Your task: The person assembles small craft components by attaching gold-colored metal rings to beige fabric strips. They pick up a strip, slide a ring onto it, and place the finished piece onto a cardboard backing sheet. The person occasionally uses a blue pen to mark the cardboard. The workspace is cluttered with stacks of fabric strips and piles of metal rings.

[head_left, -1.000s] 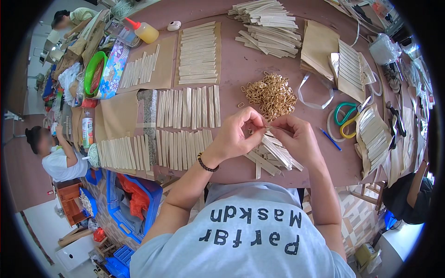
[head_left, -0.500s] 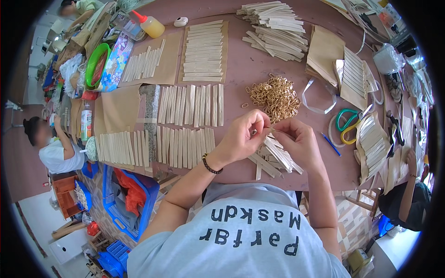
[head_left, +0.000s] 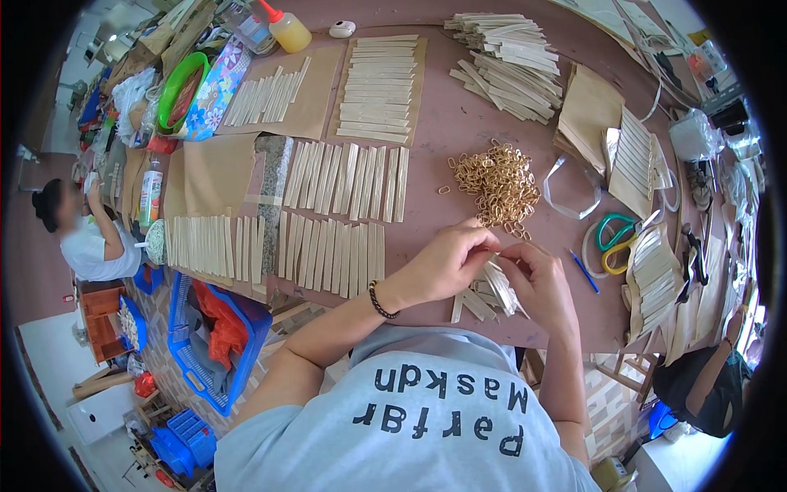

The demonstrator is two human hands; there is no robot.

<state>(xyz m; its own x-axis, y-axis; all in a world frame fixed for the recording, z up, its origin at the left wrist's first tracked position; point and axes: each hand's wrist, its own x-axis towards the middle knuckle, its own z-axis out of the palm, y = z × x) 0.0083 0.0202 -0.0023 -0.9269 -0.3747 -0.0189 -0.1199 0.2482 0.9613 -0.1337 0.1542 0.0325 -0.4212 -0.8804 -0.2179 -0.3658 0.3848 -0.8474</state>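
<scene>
- Left hand (head_left: 443, 264) pinches a small ring at its fingertips, just below the ring pile (head_left: 496, 182).
- Right hand (head_left: 537, 279) grips a bundle of pale strips (head_left: 500, 283); fingertips meet the left hand's.
- Loose strips (head_left: 471, 302) lie on the table (head_left: 443, 143) under both hands, below the ring pile.
- Strip rows (head_left: 332, 246) left of the ring pile.
- Green-yellow scissors (head_left: 616, 242) right of it.
- Glue bottle (head_left: 283, 26) far up-left.

Green-and-yellow scissors (head_left: 616, 240), blue pen (head_left: 584, 271), yellow glue bottle (head_left: 284, 28), blue basket (head_left: 215, 336) beside the table (head_left: 443, 139).
</scene>
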